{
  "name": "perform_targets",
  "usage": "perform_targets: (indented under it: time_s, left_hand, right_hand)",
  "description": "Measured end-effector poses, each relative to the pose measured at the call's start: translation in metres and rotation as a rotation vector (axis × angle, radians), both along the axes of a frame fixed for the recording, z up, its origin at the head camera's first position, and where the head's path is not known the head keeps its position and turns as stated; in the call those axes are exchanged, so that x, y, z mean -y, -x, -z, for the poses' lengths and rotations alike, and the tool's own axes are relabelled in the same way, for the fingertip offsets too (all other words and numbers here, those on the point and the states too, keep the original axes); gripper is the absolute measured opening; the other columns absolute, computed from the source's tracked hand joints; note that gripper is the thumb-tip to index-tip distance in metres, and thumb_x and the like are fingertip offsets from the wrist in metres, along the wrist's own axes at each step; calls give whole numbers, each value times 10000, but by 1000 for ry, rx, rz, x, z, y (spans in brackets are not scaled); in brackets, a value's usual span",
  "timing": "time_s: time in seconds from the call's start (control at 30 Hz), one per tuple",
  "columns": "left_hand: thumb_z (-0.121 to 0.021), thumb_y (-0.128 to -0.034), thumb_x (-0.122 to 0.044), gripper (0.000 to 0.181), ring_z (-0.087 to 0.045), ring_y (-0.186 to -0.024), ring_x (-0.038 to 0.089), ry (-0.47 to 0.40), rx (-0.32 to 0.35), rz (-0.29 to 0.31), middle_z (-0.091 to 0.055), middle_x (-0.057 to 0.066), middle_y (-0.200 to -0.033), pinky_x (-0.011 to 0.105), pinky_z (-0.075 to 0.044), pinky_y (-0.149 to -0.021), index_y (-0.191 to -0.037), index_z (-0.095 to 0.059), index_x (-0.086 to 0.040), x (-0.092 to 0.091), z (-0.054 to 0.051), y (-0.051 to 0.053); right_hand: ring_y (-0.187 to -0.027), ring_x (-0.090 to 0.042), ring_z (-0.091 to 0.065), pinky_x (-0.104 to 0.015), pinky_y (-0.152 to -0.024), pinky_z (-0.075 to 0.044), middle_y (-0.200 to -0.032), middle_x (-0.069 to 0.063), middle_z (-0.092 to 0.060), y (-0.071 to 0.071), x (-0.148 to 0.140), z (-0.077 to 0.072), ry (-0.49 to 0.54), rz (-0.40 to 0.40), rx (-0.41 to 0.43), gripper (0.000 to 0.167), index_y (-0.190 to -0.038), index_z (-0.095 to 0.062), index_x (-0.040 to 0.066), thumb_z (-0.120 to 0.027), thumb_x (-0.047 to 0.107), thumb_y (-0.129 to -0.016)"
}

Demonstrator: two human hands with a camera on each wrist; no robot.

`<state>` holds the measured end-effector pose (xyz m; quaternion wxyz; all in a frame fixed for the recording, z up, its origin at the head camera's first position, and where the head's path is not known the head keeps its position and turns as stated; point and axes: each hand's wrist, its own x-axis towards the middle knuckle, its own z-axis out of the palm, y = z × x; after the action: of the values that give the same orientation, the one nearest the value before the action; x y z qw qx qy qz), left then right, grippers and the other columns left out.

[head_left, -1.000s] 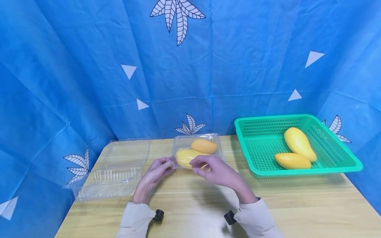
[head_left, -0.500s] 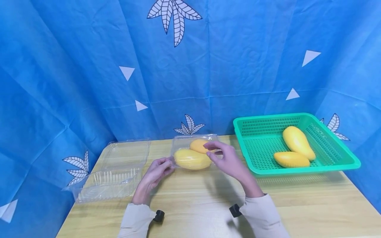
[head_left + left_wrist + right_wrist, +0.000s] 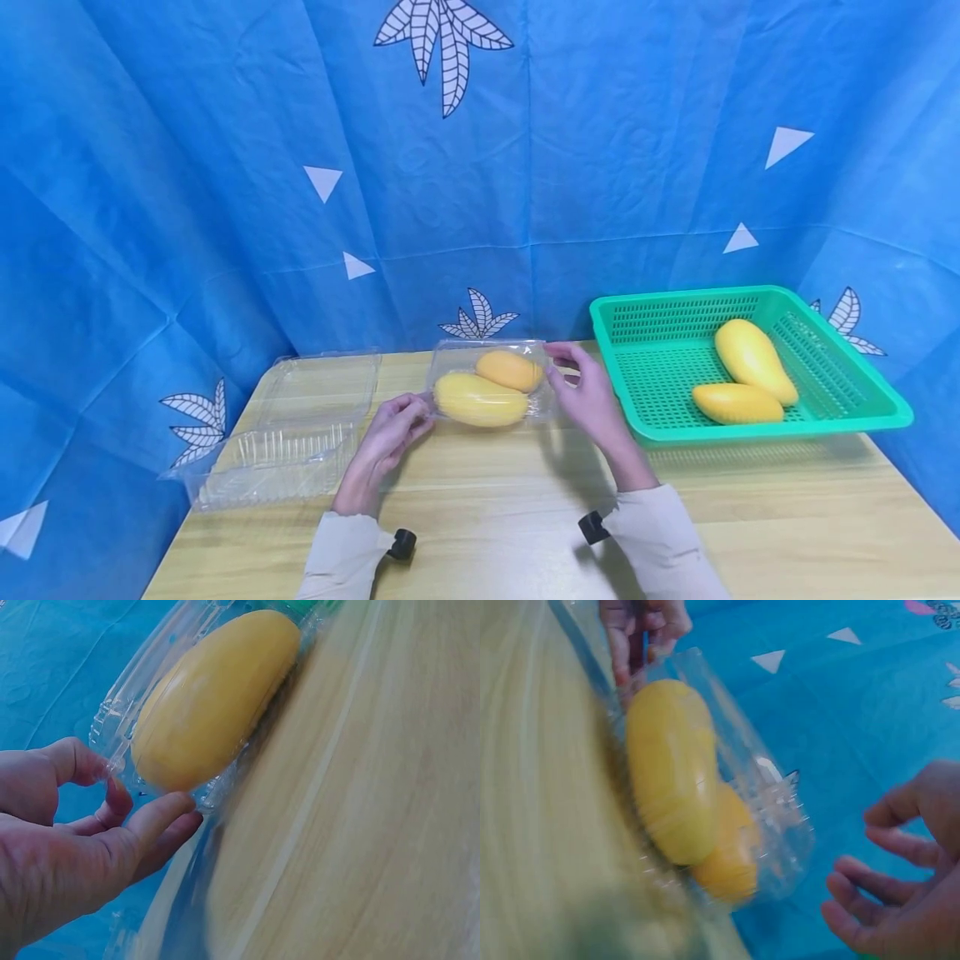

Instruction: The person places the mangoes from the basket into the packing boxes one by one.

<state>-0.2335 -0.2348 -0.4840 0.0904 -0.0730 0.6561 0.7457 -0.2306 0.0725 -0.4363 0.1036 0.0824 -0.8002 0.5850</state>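
A clear plastic clamshell box (image 3: 453, 358) lies at the back middle of the table, with clear plastic over two mangoes. The nearer, yellow mango (image 3: 480, 401) is larger; behind it sits an orange-yellow mango (image 3: 510, 371). At the box's left end, my left hand (image 3: 393, 431) pinches the plastic edge between thumb and fingers, as the left wrist view (image 3: 90, 817) also shows. My right hand (image 3: 588, 396) is by the right end, its fingers loosely bent; in the right wrist view that hand (image 3: 904, 877) is apart from the box and holds nothing.
An unfolded clear clamshell box (image 3: 273, 467) stands at the table's left, its lid (image 3: 322, 383) lying back. On the right, a green basket (image 3: 757, 435) holds two more mangoes (image 3: 753, 361). A blue curtain (image 3: 555, 167) hangs behind the wooden table (image 3: 480, 517).
My right hand has moved right and back, from over the front mango to beside the box's right end. The left hand keeps its hold, shifting slightly left along with the box.
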Motion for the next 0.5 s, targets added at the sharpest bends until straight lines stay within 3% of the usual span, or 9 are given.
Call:
perform_targets:
  time_s: [0.3, 0.5]
  left_hand:
    - [-492, -932, 88, 127, -458, -1351, 425, -49, 10, -25, -308, 333, -1560, 334, -492, -1015, -848, -551, 14, -1, -2, 0]
    - [-488, -937, 95, 132, -577, -1162, 291, -74, 34, -61, -351, 312, -1490, 306, -512, -986, -852, -541, 9, -2, -1, 1]
  right_hand:
    - [-1248, -418, -577, -505, -1054, -461, -1334, -284, -585, 10, -4, 20, 56, 67, 99, 400, -1367, -542, -66, -546, -53, -967]
    - [-1264, -443, -566, -499, -1028, -484, -1397, -282, -551, 11, -5, 26, 69, 43, 229, 476, -1455, -474, -41, -550, 16, -988]
